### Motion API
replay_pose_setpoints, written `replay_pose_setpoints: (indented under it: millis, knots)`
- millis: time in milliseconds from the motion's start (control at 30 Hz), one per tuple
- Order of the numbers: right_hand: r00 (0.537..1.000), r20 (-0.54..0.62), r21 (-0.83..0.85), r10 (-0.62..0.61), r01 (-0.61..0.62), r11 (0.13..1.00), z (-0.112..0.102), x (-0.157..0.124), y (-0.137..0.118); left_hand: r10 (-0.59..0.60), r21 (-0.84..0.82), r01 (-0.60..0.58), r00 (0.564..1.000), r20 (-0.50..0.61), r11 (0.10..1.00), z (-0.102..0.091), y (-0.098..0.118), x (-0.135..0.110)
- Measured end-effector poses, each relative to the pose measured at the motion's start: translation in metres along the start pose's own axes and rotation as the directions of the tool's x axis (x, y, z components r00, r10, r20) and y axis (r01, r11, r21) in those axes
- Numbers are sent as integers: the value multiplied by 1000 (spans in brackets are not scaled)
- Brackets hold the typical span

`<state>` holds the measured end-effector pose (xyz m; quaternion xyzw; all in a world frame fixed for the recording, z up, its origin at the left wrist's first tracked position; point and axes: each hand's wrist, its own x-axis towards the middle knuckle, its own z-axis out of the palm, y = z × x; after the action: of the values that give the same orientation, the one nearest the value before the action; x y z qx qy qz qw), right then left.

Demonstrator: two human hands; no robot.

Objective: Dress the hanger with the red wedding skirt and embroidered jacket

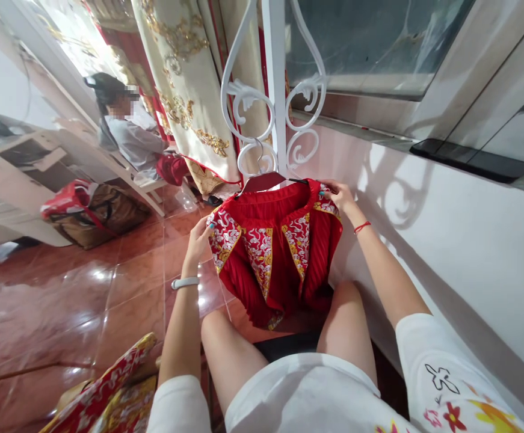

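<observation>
A red pleated skirt (276,252) with embroidered gold and white panels hangs on a hanger (266,179) hooked to a white scrolled metal stand (274,96). My left hand (201,236) pinches the skirt's left edge at an embroidered panel. My right hand (340,195) grips the waistband's right corner by the hanger's end. A white band sits on my left wrist, a red string on my right. My knees are below the skirt.
Another person (129,129) sits at the back left with red cloth. A cream and gold embroidered garment (189,90) hangs behind the stand. A basket (94,213) holds red fabric. More red embroidered cloth (108,394) lies at lower left. A white wall (469,240) and window ledge run along the right.
</observation>
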<state>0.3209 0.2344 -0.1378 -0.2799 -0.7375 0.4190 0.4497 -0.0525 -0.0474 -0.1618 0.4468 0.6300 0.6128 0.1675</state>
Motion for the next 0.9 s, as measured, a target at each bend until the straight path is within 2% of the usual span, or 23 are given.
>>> replay_pose_setpoints:
  millis: [167,233,300,433,600,700,800,833,900]
  knots:
    - [987,90,59,136,-141,988,-9,3,-1,-180,-87,185,982,57,979,-11,-8,13]
    - [977,82,68,197,-203,977,-9,1,0,-211,-86,214,976,51,973,-9,-9,12]
    - [972,94,86,217,-225,971,-8,-1,0,-200,-95,197,980,-15,976,-5,-9,8]
    - [977,161,48,142,-151,987,-7,-6,-4,-82,-46,75,979,-185,996,5,-5,-3]
    - [980,190,-154,-59,89,984,0,-8,-21,95,178,-70,987,-133,982,11,12,0]
    - [985,98,-257,-143,164,953,16,-9,-26,170,283,-148,984,-58,948,18,25,5]
    - [984,-29,-348,-178,158,924,34,-11,-26,257,409,-232,966,-5,882,30,34,2]
    - [980,-58,-376,-191,156,914,39,-13,-26,278,462,-237,960,-21,854,35,35,0]
    - [972,-88,-423,-219,163,891,47,-17,-25,301,557,-184,946,-125,810,49,35,-6]
